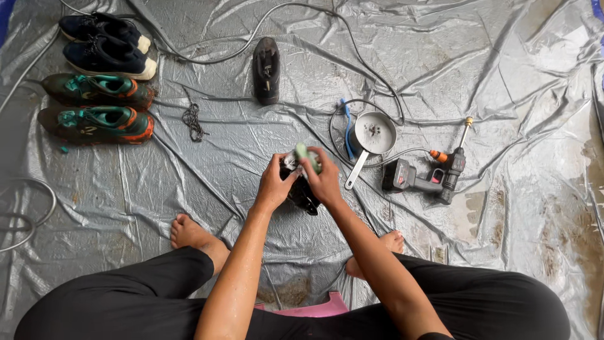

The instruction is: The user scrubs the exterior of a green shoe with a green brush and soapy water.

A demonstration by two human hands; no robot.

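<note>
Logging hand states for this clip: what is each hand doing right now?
Left hand: closed, holding the black shoe.
Right hand: closed on a green brush, against the shoe.

surface: crinkled grey tarp [491,75], wet, dirt-stained lower right | upper left: pair of dark blue shoes [107,43], pair of green-orange shoes [97,106] | upper centre: single black shoe [266,69], black laces [192,121] | centre right: metal saucepan [372,135], blue brush [346,126], cordless spray gun [431,175] | left edge: grey hose [34,214]
</note>
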